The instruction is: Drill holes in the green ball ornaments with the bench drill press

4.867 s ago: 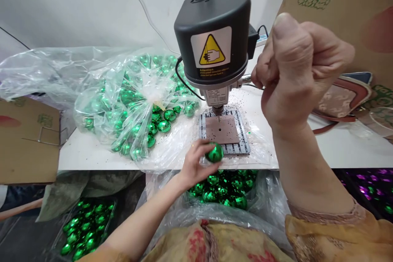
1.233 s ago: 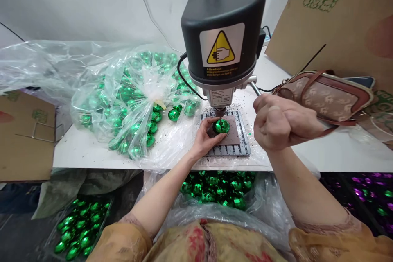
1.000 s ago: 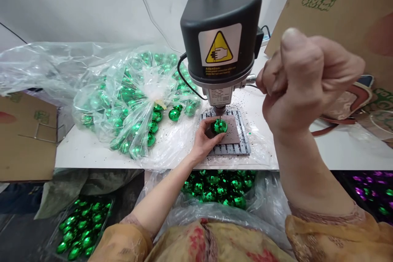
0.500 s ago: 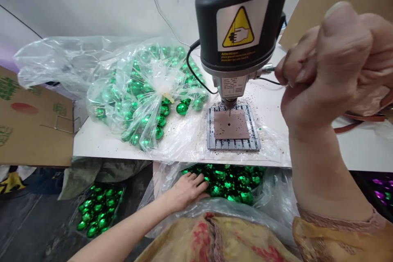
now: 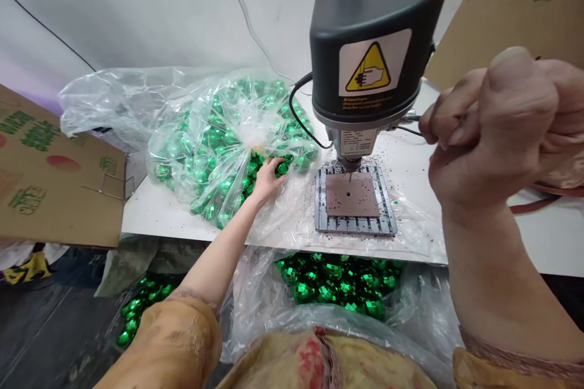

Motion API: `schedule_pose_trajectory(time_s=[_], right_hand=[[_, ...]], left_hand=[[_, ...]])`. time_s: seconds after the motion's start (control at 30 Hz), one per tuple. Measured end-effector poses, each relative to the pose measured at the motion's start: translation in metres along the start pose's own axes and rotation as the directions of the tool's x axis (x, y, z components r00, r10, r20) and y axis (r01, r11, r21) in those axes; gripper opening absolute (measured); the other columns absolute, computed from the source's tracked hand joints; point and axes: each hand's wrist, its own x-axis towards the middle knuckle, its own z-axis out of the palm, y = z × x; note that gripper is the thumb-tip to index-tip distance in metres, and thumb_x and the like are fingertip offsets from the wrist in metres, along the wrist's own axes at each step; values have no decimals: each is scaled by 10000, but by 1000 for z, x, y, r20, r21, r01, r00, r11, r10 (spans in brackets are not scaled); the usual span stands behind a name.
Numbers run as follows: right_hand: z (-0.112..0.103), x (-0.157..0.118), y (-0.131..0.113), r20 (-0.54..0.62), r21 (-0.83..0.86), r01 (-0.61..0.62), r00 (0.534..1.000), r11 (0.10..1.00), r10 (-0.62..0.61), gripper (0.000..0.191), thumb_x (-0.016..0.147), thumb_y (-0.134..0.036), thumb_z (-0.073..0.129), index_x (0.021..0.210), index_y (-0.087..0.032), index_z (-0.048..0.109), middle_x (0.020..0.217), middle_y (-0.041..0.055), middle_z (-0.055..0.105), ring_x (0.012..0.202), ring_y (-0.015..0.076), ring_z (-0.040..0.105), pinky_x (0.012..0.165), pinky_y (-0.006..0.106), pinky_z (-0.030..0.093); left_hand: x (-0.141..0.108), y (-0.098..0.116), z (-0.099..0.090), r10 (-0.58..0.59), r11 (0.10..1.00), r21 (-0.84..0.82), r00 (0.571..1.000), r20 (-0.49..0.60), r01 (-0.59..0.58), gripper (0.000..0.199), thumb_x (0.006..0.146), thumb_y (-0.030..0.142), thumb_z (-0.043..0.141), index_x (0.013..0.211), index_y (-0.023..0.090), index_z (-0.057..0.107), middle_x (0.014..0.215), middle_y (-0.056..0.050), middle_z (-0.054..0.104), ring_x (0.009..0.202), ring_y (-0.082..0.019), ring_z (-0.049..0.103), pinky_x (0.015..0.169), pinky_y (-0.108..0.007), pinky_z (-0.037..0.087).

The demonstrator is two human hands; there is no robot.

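Several green balls (image 5: 283,168) at left hand (image 5: 267,180), cannot tell if fingers grip; right hand (image 5: 497,134) has fingers closed on drill lever (image 5: 413,118).

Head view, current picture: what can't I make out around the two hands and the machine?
All in the head view:
Whether the left hand grips a shiny green faceted ball: its own fingers hide the contact.
The outer end of the silver metal lever: covered by the closed right hand.
The white label's print on the black drill press: too small.
The brown cardboard box at right: cut off by the frame edge.
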Motion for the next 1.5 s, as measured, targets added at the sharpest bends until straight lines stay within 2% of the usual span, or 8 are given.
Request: schedule_pose_trajectory(time_s=[0.1,0.17,0.27,0.4,0.63,1.0,1.27,1.5], right_hand=[[-2,-2,-3,12,15,-59,998,998,59,464,870,-294,670,485,-209,427,444,-45,338,393,84,362,443,330,231],[-2,-3,-5,19,21,-92,996,996,92,473,862,-348,697,489,-209,441,452,-39,367,403,87,370,444,334,233],[-1,-3,-7,12,26,-61,998,998,61,520,821,-408,753,473,-208,423,434,-38,365,389,89,358,436,338,211],[-1,-2,-7,19,1,-85,996,996,85,567,801,-474,768,475,-206,389,419,-45,343,380,87,331,430,339,199],[-3,-3,4,52,30,-15,999,999,14,556,912,-360,661,502,-187,329,428,-55,281,394,64,294,439,303,204],[-2,-4,-12,87,-63,-101,991,993,106,530,917,-424,645,536,-204,349,466,-45,310,426,79,373,448,307,251],[-3,-3,-10,92,-62,-79,992,995,85,520,920,-413,642,546,-201,349,461,-45,313,425,79,370,445,310,248],[-3,-4,-6,61,-68,-67,996,995,71,582,904,-418,662,510,-198,295,448,-43,268,413,75,336,439,313,236]], left_hand=[[-13,18,-4,-152,928,-356,983,-103,106,384,777,385,777,1067,222,587,884,-21,639,752,-187,645,708,-323,534],[-30,41,-9,-201,806,-575,979,-41,142,376,860,504,680,1087,233,552,850,-8,637,618,-146,609,563,-274,483],[-60,76,-5,-139,690,-698,981,135,194,436,872,545,679,1156,233,570,911,-30,677,632,-139,634,535,-265,494],[-85,92,28,-98,689,-677,959,268,260,517,829,528,774,1207,230,586,1048,-60,704,784,-159,688,624,-268,555],[-76,75,83,-51,768,-609,968,247,196,608,757,569,841,1175,193,608,1101,-81,715,1008,-207,684,892,-336,567],[-68,84,91,88,933,-361,968,237,3,509,789,414,829,1224,203,671,1045,-71,731,829,-174,656,689,-279,526],[-74,87,102,92,957,-285,988,125,-53,488,750,319,862,1183,209,665,1093,-80,723,995,-226,680,897,-373,551],[-76,88,102,161,949,-294,978,131,-116,473,770,301,845,1191,207,651,1116,-78,719,1039,-237,683,939,-388,555]])
